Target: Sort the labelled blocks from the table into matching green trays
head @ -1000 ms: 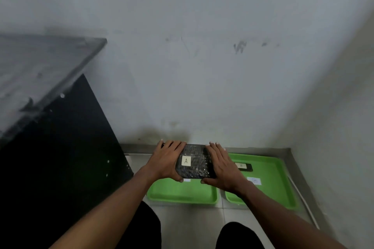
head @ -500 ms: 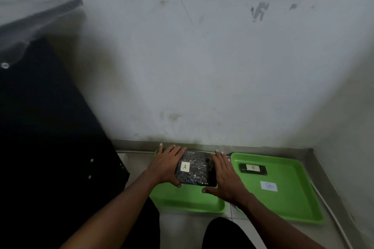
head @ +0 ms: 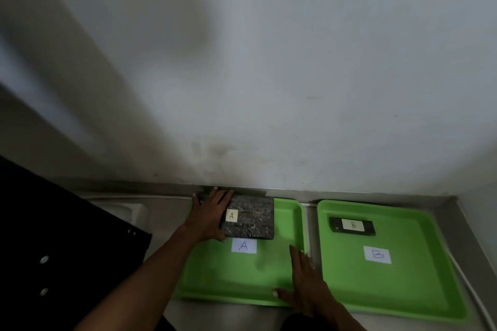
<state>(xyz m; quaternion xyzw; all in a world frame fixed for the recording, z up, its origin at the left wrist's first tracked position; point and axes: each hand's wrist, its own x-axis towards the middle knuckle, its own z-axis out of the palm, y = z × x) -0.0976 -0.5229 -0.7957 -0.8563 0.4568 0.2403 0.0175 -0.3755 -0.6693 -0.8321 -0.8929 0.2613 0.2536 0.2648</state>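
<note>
We see the left hand (head: 208, 216) laid against the left side of the block marked A (head: 248, 217), fingers stretched along its far edge and thumb at its near corner, so the hand holds it loosely from the side. The block lies flat in the far part of the left tray (head: 215, 277), just beyond that tray's paper label A (head: 243, 246). The right hand (head: 306, 285) is clear of the block, near and to the right of it, fingers spread flat over the left tray's right rim and holding nothing. Right of that hand sits the second tray (head: 416, 290), with a smaller block marked B (head: 352, 226) in its far left corner and its paper label B (head: 377, 254) nearer us.
</note>
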